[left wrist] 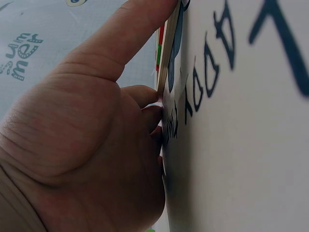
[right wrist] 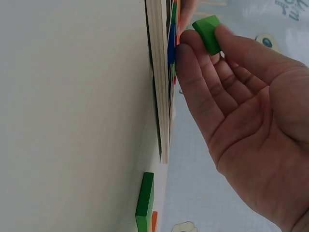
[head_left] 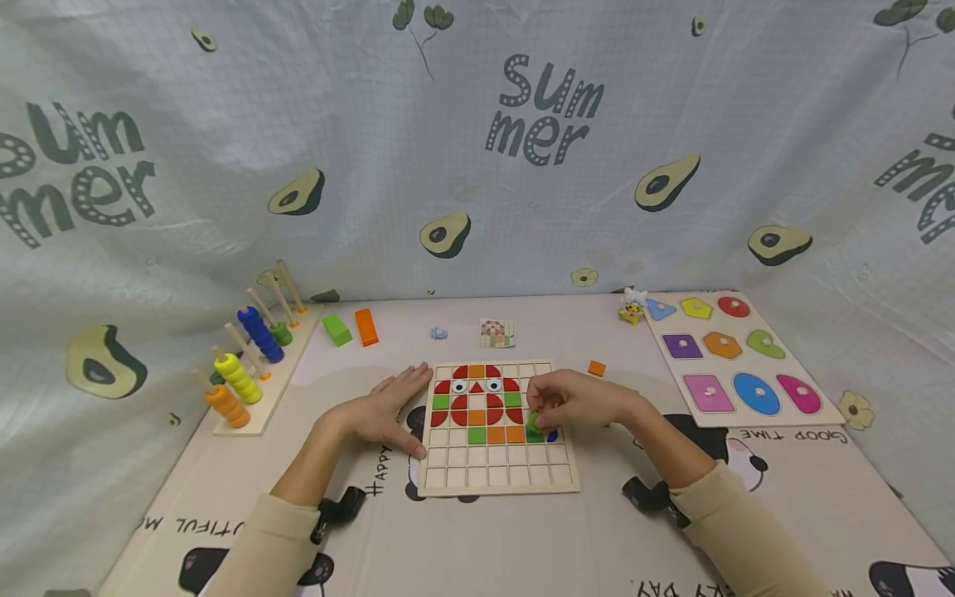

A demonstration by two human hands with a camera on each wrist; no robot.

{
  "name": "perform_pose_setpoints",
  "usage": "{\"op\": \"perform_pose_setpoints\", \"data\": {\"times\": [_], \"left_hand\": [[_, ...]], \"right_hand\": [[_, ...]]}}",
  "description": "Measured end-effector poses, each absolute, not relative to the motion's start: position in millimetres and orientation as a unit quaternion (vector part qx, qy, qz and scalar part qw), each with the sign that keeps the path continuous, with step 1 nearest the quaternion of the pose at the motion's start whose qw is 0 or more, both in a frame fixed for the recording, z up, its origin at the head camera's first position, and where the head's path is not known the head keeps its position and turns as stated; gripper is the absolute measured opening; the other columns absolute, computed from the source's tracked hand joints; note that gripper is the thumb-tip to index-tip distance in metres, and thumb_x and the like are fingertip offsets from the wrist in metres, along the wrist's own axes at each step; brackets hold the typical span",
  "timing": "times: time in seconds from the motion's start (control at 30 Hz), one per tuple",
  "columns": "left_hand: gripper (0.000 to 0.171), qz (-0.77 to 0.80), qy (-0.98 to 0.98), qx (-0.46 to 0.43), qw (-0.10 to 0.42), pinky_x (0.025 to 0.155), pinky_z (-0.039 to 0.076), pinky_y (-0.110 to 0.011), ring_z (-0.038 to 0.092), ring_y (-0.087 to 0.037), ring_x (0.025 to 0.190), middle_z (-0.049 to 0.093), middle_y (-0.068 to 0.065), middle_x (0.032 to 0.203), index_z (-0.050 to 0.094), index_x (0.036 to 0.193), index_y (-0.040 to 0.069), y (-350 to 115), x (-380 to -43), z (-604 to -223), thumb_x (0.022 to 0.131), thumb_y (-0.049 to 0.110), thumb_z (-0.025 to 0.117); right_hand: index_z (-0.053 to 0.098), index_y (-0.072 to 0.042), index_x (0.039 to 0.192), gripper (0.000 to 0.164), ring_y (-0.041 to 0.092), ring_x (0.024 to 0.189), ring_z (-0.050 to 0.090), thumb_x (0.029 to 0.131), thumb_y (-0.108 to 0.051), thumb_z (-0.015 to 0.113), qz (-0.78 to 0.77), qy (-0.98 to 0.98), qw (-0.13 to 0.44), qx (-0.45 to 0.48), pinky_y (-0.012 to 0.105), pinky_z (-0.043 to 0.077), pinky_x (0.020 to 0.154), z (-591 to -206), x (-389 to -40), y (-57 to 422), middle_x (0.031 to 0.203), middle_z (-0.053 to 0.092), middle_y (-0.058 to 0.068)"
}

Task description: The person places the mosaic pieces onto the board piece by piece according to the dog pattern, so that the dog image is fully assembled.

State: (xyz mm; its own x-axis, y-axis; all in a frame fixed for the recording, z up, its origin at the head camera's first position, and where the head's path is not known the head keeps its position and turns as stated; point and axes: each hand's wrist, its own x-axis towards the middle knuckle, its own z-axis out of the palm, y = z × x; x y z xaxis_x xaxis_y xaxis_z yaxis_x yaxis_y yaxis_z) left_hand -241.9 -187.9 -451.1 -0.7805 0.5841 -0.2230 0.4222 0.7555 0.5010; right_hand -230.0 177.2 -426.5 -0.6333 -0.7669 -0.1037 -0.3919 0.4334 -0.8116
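A wooden grid board (head_left: 477,478) lies on the table, holding red, orange, green and white tiles, two with eyes. At its left edge rests my left hand (head_left: 382,414), fingers spread and thumb near the lower left side. My right hand (head_left: 578,398) is over the board's right part. Between thumb and fingers it pinches a small green tile (right wrist: 207,34), tilted off the board. A blue tile (head_left: 552,435) sits beside a green one just under this hand. In the left wrist view the left palm (left wrist: 91,140) faces the camera, its fingertips mostly hidden.
A peg stacker (head_left: 257,414) with coloured rings stands left. Green (head_left: 337,330) and orange blocks (head_left: 366,327) lie behind, near a small picture card (head_left: 496,333). A shape puzzle (head_left: 746,373) and a small figurine (head_left: 632,305) are at right. An orange tile (head_left: 597,368) lies beyond the right hand.
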Motion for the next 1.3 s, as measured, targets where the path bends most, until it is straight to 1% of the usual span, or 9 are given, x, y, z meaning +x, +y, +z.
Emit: {"op": "perform_pose_setpoints", "data": {"times": [0.1,0.23,0.53,0.7,0.8,0.9,1.1,1.3], "left_hand": [[0.13,0.218,0.919,0.272,0.186,0.118,0.002,-0.053,-0.003,-0.021,0.148,0.002,0.001,0.162,0.009,0.156,0.021,-188.3,-241.2,-450.3,0.057,0.066,0.08],[0.13,0.221,0.918,0.27,0.187,0.117,0.002,-0.053,-0.003,-0.021,0.148,0.002,0.002,0.162,0.009,0.156,0.021,-188.8,-240.9,-450.2,0.057,0.066,0.08],[0.13,0.223,0.918,0.267,0.19,0.117,0.001,-0.053,-0.004,-0.021,0.148,0.002,0.003,0.162,0.008,0.156,0.022,-190.2,-240.9,-451.0,0.057,0.067,0.08],[0.13,0.217,0.919,0.269,0.19,0.118,0.002,-0.052,-0.004,-0.021,0.148,0.001,0.003,0.162,0.007,0.156,0.022,-190.5,-241.0,-452.0,0.057,0.068,0.079],[0.13,0.216,0.919,0.27,0.19,0.118,0.002,-0.051,-0.003,-0.02,0.148,0.001,0.004,0.162,0.008,0.156,0.023,-189.6,-240.6,-451.6,0.057,0.068,0.079],[0.129,0.217,0.919,0.27,0.188,0.118,0.002,-0.052,-0.003,-0.02,0.148,0.002,0.004,0.162,0.009,0.156,0.023,-189.2,-240.4,-451.8,0.057,0.067,0.08],[0.13,0.216,0.919,0.268,0.191,0.118,0.003,-0.053,-0.004,-0.02,0.148,0.001,0.004,0.162,0.008,0.156,0.023,-189.4,-241.9,-452.0,0.057,0.067,0.08],[0.13,0.216,0.92,0.262,0.196,0.117,0.003,-0.053,-0.004,-0.02,0.148,0.001,0.006,0.162,0.008,0.156,0.025,-189.7,-243.2,-451.1,0.056,0.069,0.079]], "right_hand": [[0.06,-0.008,0.095,0.014,0.017,0.072,0.058,0.088,-0.015,0.07,-0.397,0.81,0.239,-0.359,0.026,0.048,0.065,-427.3,-230.7,176.7,0.081,0.061,0.001],[0.059,-0.007,0.096,0.014,0.019,0.073,0.06,0.089,-0.014,0.069,-0.408,0.804,0.241,-0.36,0.027,0.049,0.068,-427.3,-230.9,175.7,0.081,0.063,0.002],[0.059,-0.008,0.094,0.014,0.015,0.074,0.056,0.089,-0.016,0.069,-0.39,0.815,0.235,-0.359,0.025,0.047,0.065,-427.1,-230.6,175.1,0.081,0.059,0.002],[0.061,-0.014,0.094,0.01,0.015,0.075,0.056,0.089,-0.018,0.069,-0.385,0.817,0.214,-0.373,0.026,0.048,0.065,-423.8,-227.3,168.5,0.082,0.061,-0.002],[0.062,-0.017,0.092,0.009,0.014,0.072,0.056,0.089,-0.02,0.07,-0.381,0.811,0.203,-0.395,0.026,0.05,0.063,-423.0,-224.9,161.0,0.081,0.061,-0.005],[0.062,-0.018,0.09,0.009,0.011,0.069,0.054,0.088,-0.019,0.071,-0.371,0.803,0.194,-0.423,0.025,0.048,0.061,-425.1,-224.2,150.4,0.08,0.06,-0.006],[0.067,-0.021,0.09,0.008,0.006,0.071,0.054,0.085,-0.02,0.074,-0.323,0.809,0.186,-0.455,0.022,0.05,0.063,-427.2,-222.9,120.3,0.08,0.062,-0.012],[0.069,-0.017,0.089,0.007,0.003,0.071,0.055,0.085,-0.016,0.074,-0.29,0.821,0.171,-0.461,0.019,0.05,0.065,-425.7,-220.0,95.5,0.079,0.064,-0.011]]}}
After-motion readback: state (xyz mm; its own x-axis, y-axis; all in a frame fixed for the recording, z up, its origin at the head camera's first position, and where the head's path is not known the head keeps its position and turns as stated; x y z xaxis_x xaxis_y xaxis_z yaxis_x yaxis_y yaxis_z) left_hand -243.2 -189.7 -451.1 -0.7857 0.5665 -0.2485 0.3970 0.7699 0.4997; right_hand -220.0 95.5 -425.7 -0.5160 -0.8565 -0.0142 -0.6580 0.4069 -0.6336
